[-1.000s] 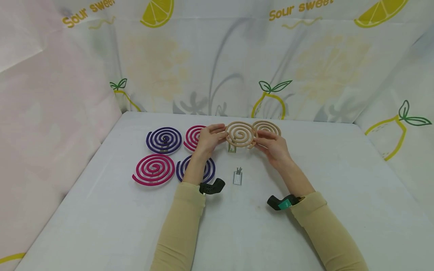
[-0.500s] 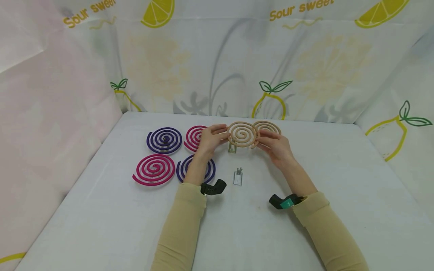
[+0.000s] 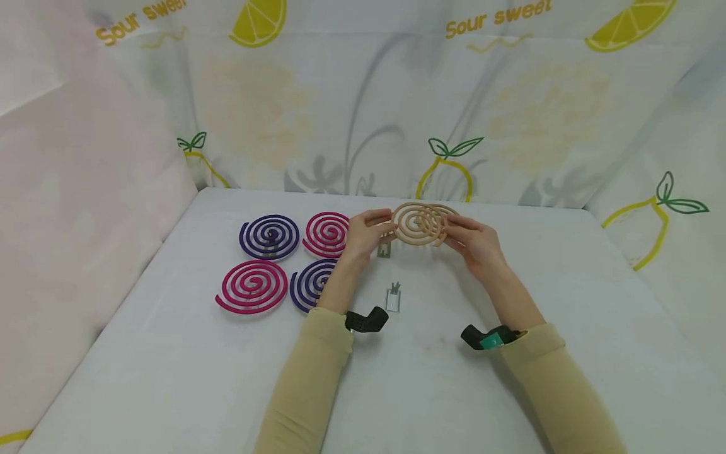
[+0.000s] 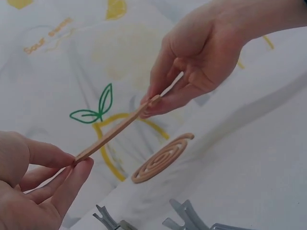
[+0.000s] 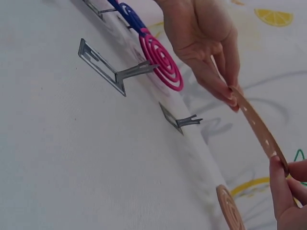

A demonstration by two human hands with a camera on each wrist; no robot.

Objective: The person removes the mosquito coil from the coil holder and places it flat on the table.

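Both hands pinch a tan mosquito coil [image 3: 418,222] by its opposite edges and hold it up off the table. The left hand [image 3: 365,238] has its left edge and the right hand [image 3: 478,247] its right edge, between thumb and fingers. Seen edge-on in the left wrist view, the held coil [image 4: 112,132] is a thin flat strip. Behind it a second tan coil [image 4: 160,162] lies apart from it, partly hidden in the head view. Two small metal coil stands with upright prongs are near the hands: a nearer stand [image 3: 393,299] and a farther stand [image 3: 384,250].
Left of the hands are a dark blue coil [image 3: 269,237] and a pink coil [image 3: 326,234] at the back. In front of them sit another pink coil [image 3: 253,287] and another blue coil [image 3: 311,285], partly behind the left forearm. A printed cloth [image 3: 317,94] hangs behind the white table [image 3: 431,384].
Both hands have shifted right with the held coil, which now overlaps the second tan coil in the head view. More of the back pink coil shows. The head view has turned slightly.
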